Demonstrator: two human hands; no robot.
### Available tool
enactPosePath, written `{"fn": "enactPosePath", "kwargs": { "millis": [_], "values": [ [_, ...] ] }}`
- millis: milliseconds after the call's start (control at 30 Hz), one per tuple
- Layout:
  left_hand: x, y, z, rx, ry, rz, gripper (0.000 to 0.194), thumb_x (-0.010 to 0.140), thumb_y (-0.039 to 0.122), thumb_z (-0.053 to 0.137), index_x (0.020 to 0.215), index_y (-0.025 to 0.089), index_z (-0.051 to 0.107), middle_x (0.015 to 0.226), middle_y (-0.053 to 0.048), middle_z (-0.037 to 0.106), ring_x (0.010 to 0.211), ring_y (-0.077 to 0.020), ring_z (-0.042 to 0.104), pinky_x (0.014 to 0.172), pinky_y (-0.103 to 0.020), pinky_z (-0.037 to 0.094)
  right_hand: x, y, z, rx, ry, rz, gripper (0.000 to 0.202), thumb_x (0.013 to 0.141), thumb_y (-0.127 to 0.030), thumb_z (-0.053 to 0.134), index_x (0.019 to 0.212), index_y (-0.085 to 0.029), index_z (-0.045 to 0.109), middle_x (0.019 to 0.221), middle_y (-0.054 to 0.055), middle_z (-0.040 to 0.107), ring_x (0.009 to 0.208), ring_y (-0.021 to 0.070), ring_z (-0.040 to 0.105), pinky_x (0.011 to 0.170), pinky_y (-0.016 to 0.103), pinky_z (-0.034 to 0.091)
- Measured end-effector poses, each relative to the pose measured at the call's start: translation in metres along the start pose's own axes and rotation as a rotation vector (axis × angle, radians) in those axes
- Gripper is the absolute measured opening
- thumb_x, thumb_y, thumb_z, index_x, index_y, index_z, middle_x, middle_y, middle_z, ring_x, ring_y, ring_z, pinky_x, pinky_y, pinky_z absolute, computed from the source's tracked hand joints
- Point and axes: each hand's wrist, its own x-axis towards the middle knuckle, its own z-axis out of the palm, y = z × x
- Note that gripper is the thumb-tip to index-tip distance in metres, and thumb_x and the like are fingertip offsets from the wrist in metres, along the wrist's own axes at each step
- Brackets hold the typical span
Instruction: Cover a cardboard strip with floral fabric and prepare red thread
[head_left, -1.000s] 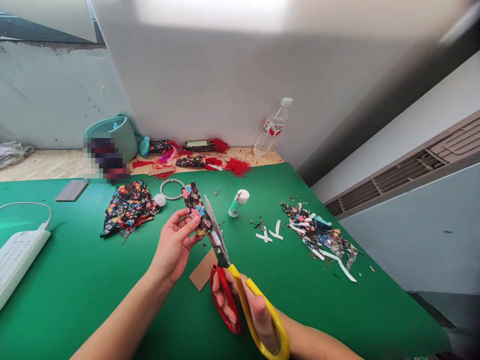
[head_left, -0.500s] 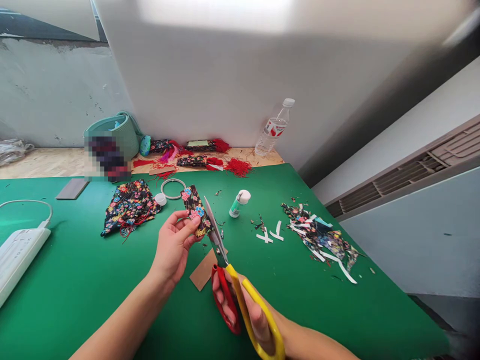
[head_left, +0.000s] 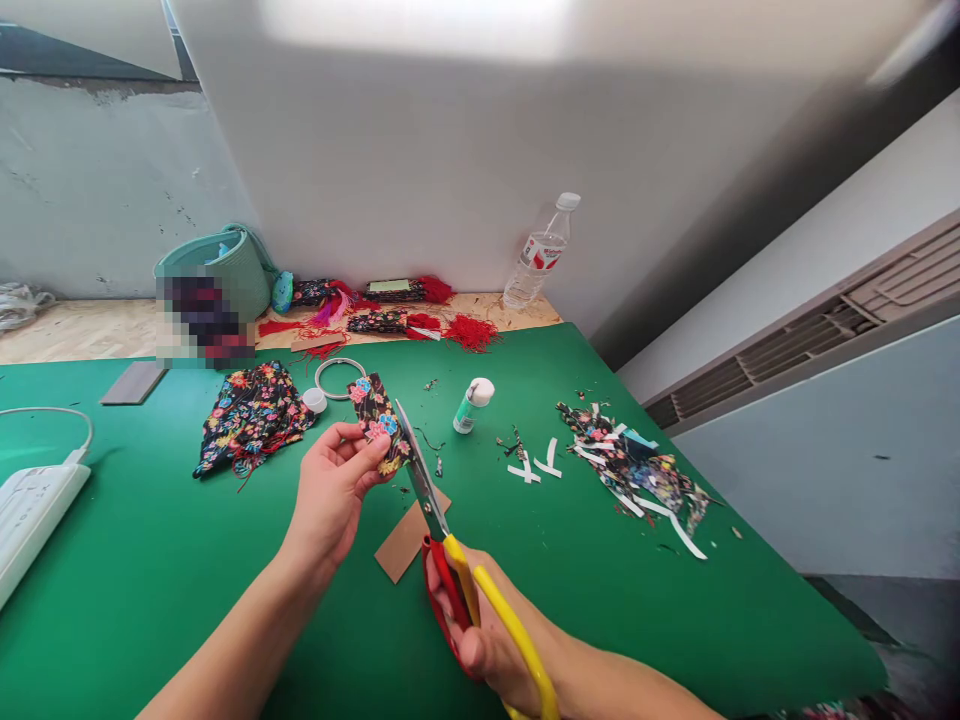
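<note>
My left hand (head_left: pixel 337 487) pinches a narrow black floral fabric piece (head_left: pixel 380 425) between thumb and fingers, above the green table. Wrapped through the handles of a pair of scissors (head_left: pixel 429 505), one red and one yellow, is my right hand (head_left: pixel 487 620). The scissor blades are closed together along the right edge of the fabric piece. Beneath the scissors lies a flat brown card (head_left: pixel 405 545). A glue bottle (head_left: pixel 472 406) stands beyond the blades, and its white cap (head_left: pixel 314 400) seems to lie by the ring on the left.
A heap of fabric and paper scraps (head_left: pixel 637 470) lies at the right. Folded floral cloth (head_left: pixel 251 418), a metal ring (head_left: pixel 340 379) and a white power strip (head_left: pixel 41 520) are on the left. Tasseled pieces (head_left: pixel 390 322), a teal basket (head_left: pixel 251 280) and a water bottle (head_left: pixel 536 257) line the back.
The scissor blades have closed, and the handles have come together. My left hand still holds the fabric piece. The whole view has shifted slightly.
</note>
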Motion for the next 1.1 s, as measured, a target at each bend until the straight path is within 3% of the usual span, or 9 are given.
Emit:
{"fn": "enactPosePath", "kwargs": {
  "millis": [233, 433, 600, 767, 1100],
  "values": [
    [-0.001, -0.001, 0.0, 0.01, 0.001, 0.011, 0.038, 0.05, 0.021, 0.085, 0.073, 0.014, 0.055, 0.071, 0.0, 0.064, 0.058, -0.0091, 0.06, 0.05, -0.018, 0.048, 0.003, 0.007, 0.004, -0.018, 0.028, 0.025, 0.081, 0.037, -0.083, 0.063, 0.082, -0.021, 0.036, 0.06, -0.01, 0.03, 0.054, 0.0061, 0.02, 0.046, 0.022, 0.016],
    [0.0, -0.003, 0.0, 0.007, 0.009, 0.001, 0.039, 0.05, 0.02, 0.085, 0.074, 0.014, 0.054, 0.072, 0.0, 0.064, 0.057, -0.0087, 0.059, 0.05, -0.018, 0.049, 0.006, 0.002, 0.004, -0.088, 0.063, 0.02, 0.074, 0.043, -0.082, 0.063, 0.074, -0.021, 0.037, 0.054, -0.01, 0.029, 0.052, 0.0061, 0.02, 0.045, 0.023, 0.015],
    [0.0, -0.005, 0.002, 0.004, 0.01, -0.006, 0.039, 0.052, 0.021, 0.084, 0.076, 0.014, 0.054, 0.072, 0.0, 0.064, 0.057, -0.0084, 0.059, 0.051, -0.019, 0.049, 0.008, -0.001, 0.006, -0.129, 0.123, -0.021, 0.065, 0.058, -0.082, 0.056, 0.069, -0.02, 0.039, 0.051, -0.009, 0.032, 0.048, 0.0057, 0.025, 0.045, 0.023, 0.02],
    [-0.001, -0.008, 0.003, -0.038, -0.028, -0.041, 0.038, 0.055, 0.022, 0.083, 0.079, 0.015, 0.055, 0.075, -0.001, 0.066, 0.062, -0.0099, 0.062, 0.055, -0.019, 0.051, 0.008, -0.002, 0.005, 0.019, 0.09, 0.008, 0.067, 0.059, -0.083, 0.053, 0.08, -0.022, 0.037, 0.054, -0.01, 0.034, 0.041, 0.0044, 0.027, 0.039, 0.019, 0.023],
    [0.003, -0.005, 0.003, -0.113, -0.01, -0.076, 0.039, 0.054, 0.02, 0.084, 0.083, 0.014, 0.058, 0.077, -0.002, 0.067, 0.061, -0.0083, 0.061, 0.052, -0.017, 0.051, 0.005, 0.021, -0.002, 0.092, -0.018, -0.128, 0.08, 0.06, -0.091, 0.035, 0.097, -0.021, 0.04, 0.078, -0.003, 0.038, 0.045, 0.002, 0.029, 0.038, 0.018, 0.029]
  ]
}}
